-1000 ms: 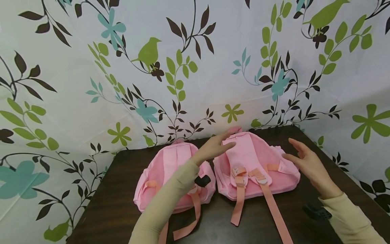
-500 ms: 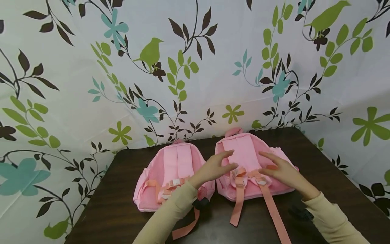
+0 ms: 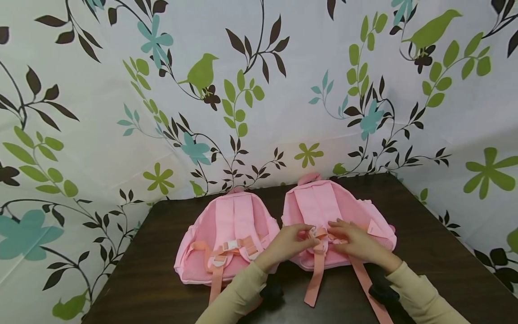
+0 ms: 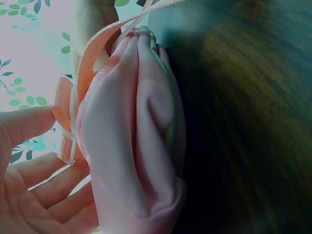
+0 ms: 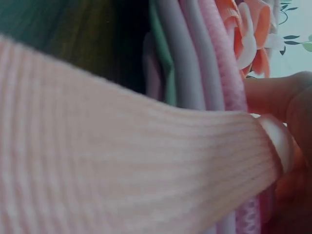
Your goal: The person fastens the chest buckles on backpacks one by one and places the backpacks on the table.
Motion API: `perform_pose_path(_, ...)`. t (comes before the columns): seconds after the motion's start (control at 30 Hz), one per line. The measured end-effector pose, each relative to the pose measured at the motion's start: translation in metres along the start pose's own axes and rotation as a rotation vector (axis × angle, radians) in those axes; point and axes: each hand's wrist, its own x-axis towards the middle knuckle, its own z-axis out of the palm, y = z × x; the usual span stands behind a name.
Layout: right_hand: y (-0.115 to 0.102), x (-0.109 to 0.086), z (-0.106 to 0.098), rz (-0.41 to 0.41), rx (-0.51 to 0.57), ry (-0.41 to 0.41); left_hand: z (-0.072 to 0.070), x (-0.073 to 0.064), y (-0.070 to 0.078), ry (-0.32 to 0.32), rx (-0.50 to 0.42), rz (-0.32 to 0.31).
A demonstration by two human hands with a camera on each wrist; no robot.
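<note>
Two small pink backpacks lie on the dark table, straps facing up. At the right backpack (image 3: pixel 354 202), my left hand (image 3: pixel 289 243) pinches the orange strap with its clear buckle (image 3: pixel 313 231) between thumb and fingers. The left wrist view shows that thumb against a folded orange strap (image 4: pixel 62 102). My right hand (image 3: pixel 360 243) is over the other shoulder strap's lower end, fingers loosely extended and touching it. Its fingertips partly hide the webbing there. In the right wrist view, a wide blurred strap (image 5: pixel 146 156) crosses in front of the right hand (image 5: pixel 292 117).
The left backpack (image 3: pixel 204 225) sits beside it, a white buckle (image 3: pixel 232 245) fastened across its straps. Orange strap tails (image 3: pixel 314 283) hang toward the front of the table (image 3: pixel 137 274). Behind the table hangs a white cloth (image 3: pixel 283 112) printed with leaves and birds.
Both hands have moved in and down onto the right backpack's lower straps. The right hand has come leftward from beside the bag. My left hand has taken hold of the strap at the buckle.
</note>
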Motion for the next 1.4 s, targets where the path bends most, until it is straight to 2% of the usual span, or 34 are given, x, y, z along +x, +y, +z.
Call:
perform_pose_path(0.17,-0.001,0.001,0.004,-0.007,-0.023,0.041,0.003,-0.001,-0.003,0.018,-0.016,0.012)
perform_pose_path(0.53,0.002,-0.002,0.011,0.077,-0.038,0.100,0.011,-0.001,-0.013,0.043,-0.028,0.001)
perform_pose_path(0.8,0.005,-0.001,0.011,0.071,-0.043,0.099,0.010,-0.001,-0.016,0.042,-0.014,-0.013)
perform_pose_path(1.0,0.007,0.001,0.008,0.066,-0.044,0.088,0.008,0.001,-0.017,0.036,-0.018,0.003)
perform_pose_path(1.23,0.011,0.000,0.000,0.053,0.073,0.054,0.005,0.002,-0.018,0.018,-0.078,0.022)
perform_pose_path(1.4,0.011,-0.002,-0.007,0.077,0.089,0.033,0.003,0.002,-0.019,0.019,-0.077,0.032)
